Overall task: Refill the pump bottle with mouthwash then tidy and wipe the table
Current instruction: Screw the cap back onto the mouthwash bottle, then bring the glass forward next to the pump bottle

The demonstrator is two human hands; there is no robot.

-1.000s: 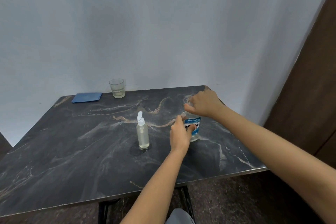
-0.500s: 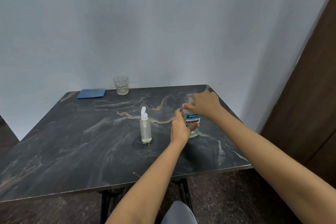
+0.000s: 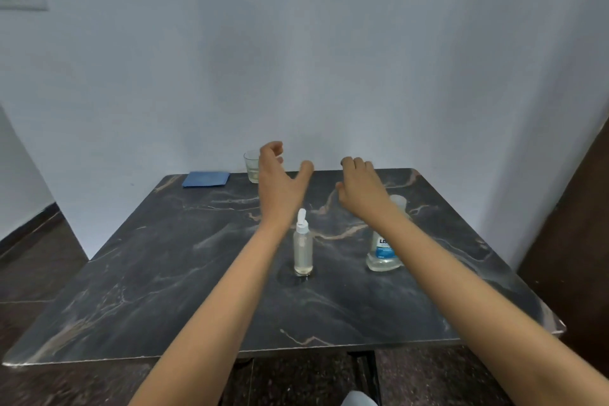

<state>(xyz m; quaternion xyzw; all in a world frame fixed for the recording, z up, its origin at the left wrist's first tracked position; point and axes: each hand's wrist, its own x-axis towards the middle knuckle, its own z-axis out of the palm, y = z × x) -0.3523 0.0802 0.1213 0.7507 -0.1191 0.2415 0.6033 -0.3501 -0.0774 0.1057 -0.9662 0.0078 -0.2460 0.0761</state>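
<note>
A small clear pump bottle [image 3: 303, 249] with a white pump top stands upright in the middle of the dark marble table [image 3: 164, 290]. To its right stands the mouthwash bottle [image 3: 382, 252] with a blue and white label, partly hidden behind my right forearm. My left hand [image 3: 280, 184] is raised above the table behind the pump bottle, fingers loosely spread, holding nothing. My right hand [image 3: 361, 189] hovers above and left of the mouthwash bottle, fingers relaxed, also holding nothing. Neither hand touches a bottle.
A folded blue cloth [image 3: 206, 179] lies at the table's back left edge. A small glass [image 3: 252, 166] with a little liquid stands beside it, partly behind my left hand. A white wall runs behind; a dark wooden panel [image 3: 580, 208] stands at right.
Both hands have let go of the mouthwash bottle and risen above the table. The view has pulled back and tilted up.
</note>
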